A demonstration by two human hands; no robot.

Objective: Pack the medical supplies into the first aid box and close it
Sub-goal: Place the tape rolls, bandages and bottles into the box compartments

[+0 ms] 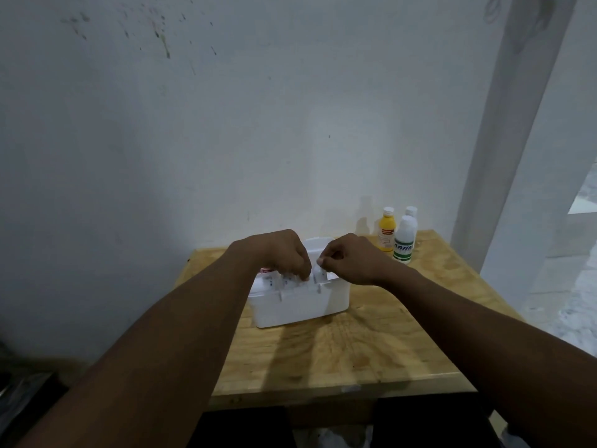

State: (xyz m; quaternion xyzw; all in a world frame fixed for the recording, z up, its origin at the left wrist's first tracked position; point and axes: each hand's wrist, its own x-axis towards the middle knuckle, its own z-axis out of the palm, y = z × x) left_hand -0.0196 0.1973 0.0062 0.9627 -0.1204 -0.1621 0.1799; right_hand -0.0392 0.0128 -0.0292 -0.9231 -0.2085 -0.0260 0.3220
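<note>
A white first aid box [300, 307] stands open on the wooden table [355, 350], its lid raised behind my hands. White items fill the inside, and a small white bottle top [316, 272] pokes up at the rim. My left hand [284, 253] reaches down into the box with its fingertips curled among the items. My right hand [352, 258] pinches at the white bottle top from the right. What exactly each hand grips is partly hidden. A yellow bottle [386, 232] and a white bottle with a green label [404, 239] stand at the back right.
A second white bottle [411, 212] stands behind the labelled one. A white wall rises right behind the table, and a white post [504, 140] stands to the right. The table's front edge is near my body.
</note>
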